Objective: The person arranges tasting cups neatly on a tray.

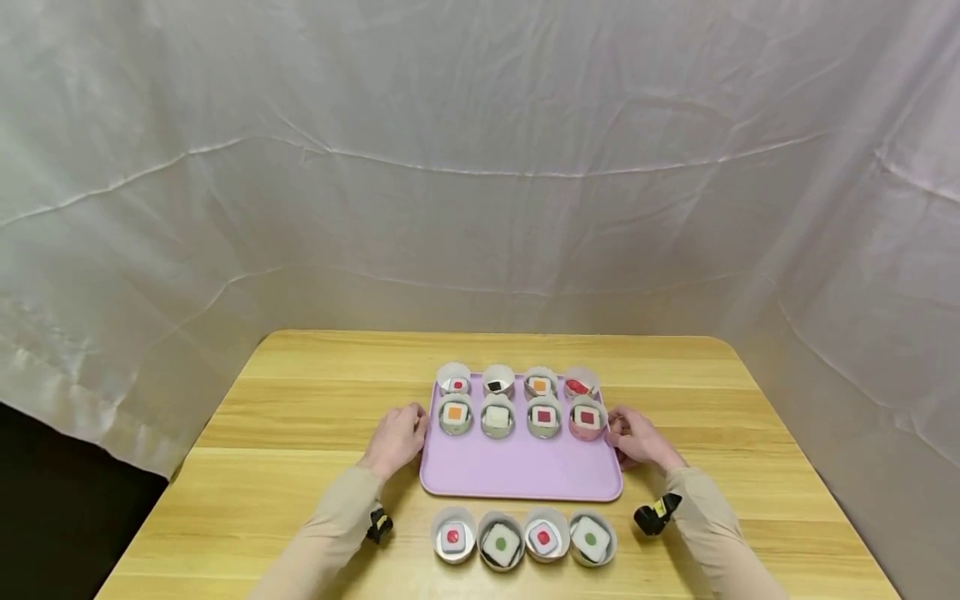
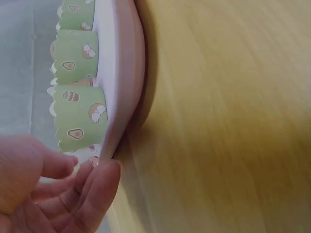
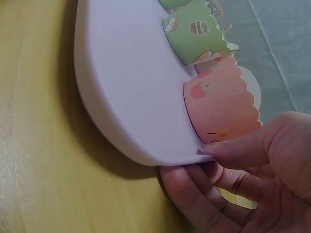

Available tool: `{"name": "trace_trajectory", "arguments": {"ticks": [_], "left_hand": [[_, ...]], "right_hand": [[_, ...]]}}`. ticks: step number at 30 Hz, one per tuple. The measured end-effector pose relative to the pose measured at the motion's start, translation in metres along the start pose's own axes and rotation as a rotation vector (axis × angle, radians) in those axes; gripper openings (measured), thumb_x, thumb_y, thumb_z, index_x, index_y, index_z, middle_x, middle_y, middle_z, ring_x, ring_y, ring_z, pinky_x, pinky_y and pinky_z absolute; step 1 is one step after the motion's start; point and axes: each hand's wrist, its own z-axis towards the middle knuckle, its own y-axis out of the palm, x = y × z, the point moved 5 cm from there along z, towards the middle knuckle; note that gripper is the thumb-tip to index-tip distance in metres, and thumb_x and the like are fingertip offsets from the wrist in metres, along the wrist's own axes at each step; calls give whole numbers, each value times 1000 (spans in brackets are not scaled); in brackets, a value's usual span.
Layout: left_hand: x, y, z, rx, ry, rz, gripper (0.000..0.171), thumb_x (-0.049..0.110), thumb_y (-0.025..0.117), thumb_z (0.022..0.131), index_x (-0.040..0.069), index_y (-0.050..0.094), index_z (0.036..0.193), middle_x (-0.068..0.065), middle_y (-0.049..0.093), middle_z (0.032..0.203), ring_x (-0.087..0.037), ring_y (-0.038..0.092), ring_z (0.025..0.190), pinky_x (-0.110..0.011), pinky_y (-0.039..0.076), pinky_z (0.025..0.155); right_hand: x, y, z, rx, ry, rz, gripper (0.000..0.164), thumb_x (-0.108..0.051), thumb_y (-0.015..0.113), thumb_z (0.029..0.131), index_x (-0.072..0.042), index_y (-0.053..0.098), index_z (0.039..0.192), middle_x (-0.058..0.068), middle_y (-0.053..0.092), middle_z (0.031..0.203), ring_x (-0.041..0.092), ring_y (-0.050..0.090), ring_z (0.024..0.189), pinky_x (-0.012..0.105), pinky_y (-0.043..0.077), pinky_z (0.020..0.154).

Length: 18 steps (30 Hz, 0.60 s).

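Gripping one purple tray (image 1: 517, 471) between them, two hands take its opposite short sides. Eight paper cups (image 1: 543, 427) stand on it in two rows of four, the front row three green and one pink. Four more cups (image 1: 453, 552) line up on the table (image 1: 292, 417) just before its near edge: two with red-centred pieces, two with green-centred. At the right hand (image 1: 639, 440), the rim lies between thumb above and curled fingers beneath; the left hand (image 1: 396, 440) has its fingers bent at the other rim, thumb slightly parted.
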Motion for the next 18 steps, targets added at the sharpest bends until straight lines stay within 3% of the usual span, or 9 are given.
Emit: {"name": "trace_trajectory", "arguments": {"ticks": [5, 12, 15, 18], "left_hand": [[4, -6, -4, -2, 53, -30, 15, 11, 63, 95, 1, 69, 105, -3, 67, 70, -10, 56, 59, -24, 48, 54], [13, -17, -8, -21, 175, -93, 17, 9, 64, 92, 4, 70, 106, -2, 71, 80, -6, 58, 67, -18, 51, 61], [17, -21, -11, -45, 264, -94, 20, 6, 64, 89, 3, 70, 108, -6, 74, 90, -9, 62, 75, -22, 55, 68], [21, -23, -16, -117, 355, -92, 27, 5, 65, 86, 2, 69, 113, -8, 74, 101, -17, 67, 90, -34, 59, 84]], "right_hand": [[0, 0, -1, 1, -17, 2, 32, 0, 57, 93, 11, 47, 122, 15, 57, 90, 19, 61, 64, 37, 60, 54], [1, 1, -1, 3, -33, 0, 29, 0, 56, 94, 10, 48, 119, 13, 56, 88, 18, 60, 62, 36, 59, 52], [1, 1, -1, 3, -37, 5, 29, 0, 56, 94, 11, 48, 119, 13, 55, 88, 18, 60, 62, 37, 59, 52], [0, 0, -1, 1, -38, 4, 30, 0, 56, 94, 11, 47, 120, 14, 55, 88, 18, 60, 62, 36, 60, 52]]}}
